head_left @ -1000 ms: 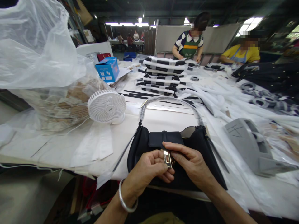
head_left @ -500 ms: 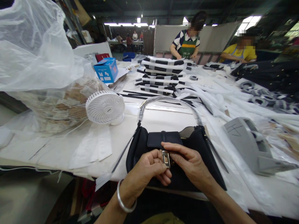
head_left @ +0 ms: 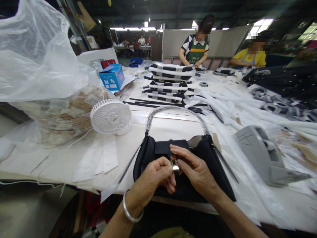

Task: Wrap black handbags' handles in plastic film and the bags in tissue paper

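A black handbag (head_left: pixel 146 153) lies on the table in front of me, its plastic-wrapped handle (head_left: pixel 170 109) arching up behind it. At the lower edge of its front flap (head_left: pixel 162 147) is a shiny metal clasp (head_left: pixel 174 163) with a slot. My left hand (head_left: pixel 156 173), wearing a silver bangle (head_left: pixel 128 211), pinches the clasp from the left. On the other side, my right hand (head_left: pixel 198 172) is closed about the clasp's right edge, its upper fingers resting against the flap. The fingers partly cover the clasp and the bag front.
A white fan (head_left: pixel 111 117), a blue box (head_left: pixel 112 77) and a large plastic bag (head_left: pixel 44 66) are on the left. Wrapped black-and-white bundles (head_left: pixel 170 79) are stacked behind the handbag. A grey tape dispenser (head_left: pixel 260 155) stands right. Two co-workers (head_left: pixel 195 49) work across the table.
The clasp has tipped, so its slotted face now shows at a different slant and catches more light. Both hands stay at it, shifted slightly left in view.
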